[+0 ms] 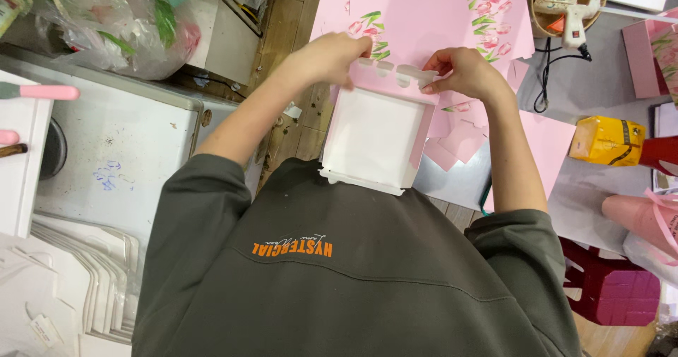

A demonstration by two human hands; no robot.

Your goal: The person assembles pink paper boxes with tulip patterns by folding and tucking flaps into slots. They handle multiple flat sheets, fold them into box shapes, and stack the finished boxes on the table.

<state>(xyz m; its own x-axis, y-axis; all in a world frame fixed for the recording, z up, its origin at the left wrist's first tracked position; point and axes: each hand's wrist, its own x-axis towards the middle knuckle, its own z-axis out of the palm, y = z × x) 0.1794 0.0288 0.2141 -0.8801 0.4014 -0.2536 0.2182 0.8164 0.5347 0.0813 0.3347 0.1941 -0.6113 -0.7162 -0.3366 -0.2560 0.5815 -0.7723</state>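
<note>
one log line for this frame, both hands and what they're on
left hand: grips pink box top flap | right hand: pinches same flap | box: half folded, white inside | nearby: glue gun, flat pink sheets

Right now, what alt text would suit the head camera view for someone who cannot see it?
Seen from above, a person's left hand and right hand fold the notched edge of a pink cardboard box printed with tulips, white inside. A glue gun lies in a round container at the upper right, and flat white cartons are stacked at the lower left.
</note>
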